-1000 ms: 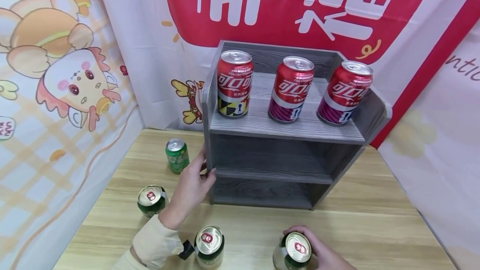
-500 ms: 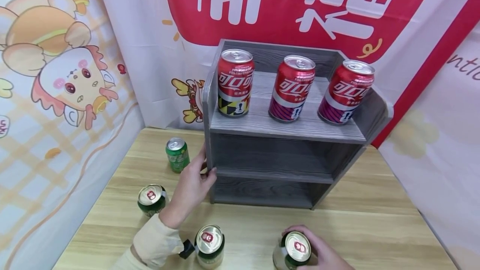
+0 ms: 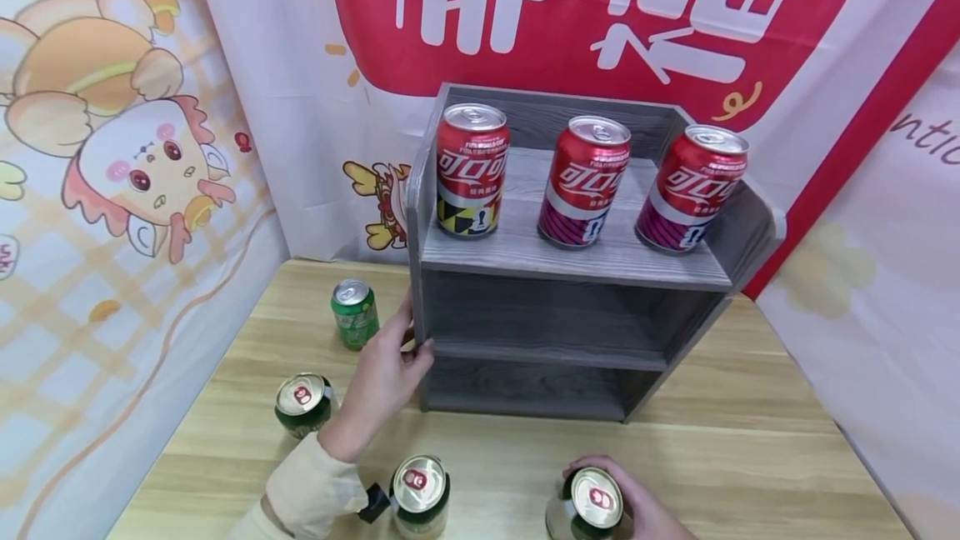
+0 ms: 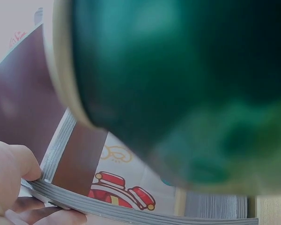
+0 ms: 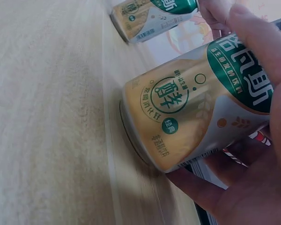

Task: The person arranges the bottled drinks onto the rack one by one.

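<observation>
My left hand (image 3: pixel 390 373) grips the left side panel of a small grey wooden shelf (image 3: pixel 547 269), thumb at the front edge and fingers behind it. In the left wrist view the same hand (image 4: pixel 18 187) pinches the panel's edge, while a blurred green can (image 4: pixel 178 84) fills much of the picture. At the front right, my right hand (image 3: pixel 630 498) holds a gold-and-green drink can (image 3: pixel 585 507) upright. The right wrist view has the fingers and thumb wrapped round this can (image 5: pixel 192 103), its base at the wooden tabletop. Three red cola cans (image 3: pixel 472 169) stand on the top shelf.
Another gold-topped can (image 3: pixel 420 494) stands between my arms, and a similar one (image 3: pixel 303 402) is left of my left wrist. A green can (image 3: pixel 354 313) stands left of the shelf on the wooden table (image 3: pixel 750 465). Printed cloth (image 3: pixel 315 107) hangs behind and at both sides.
</observation>
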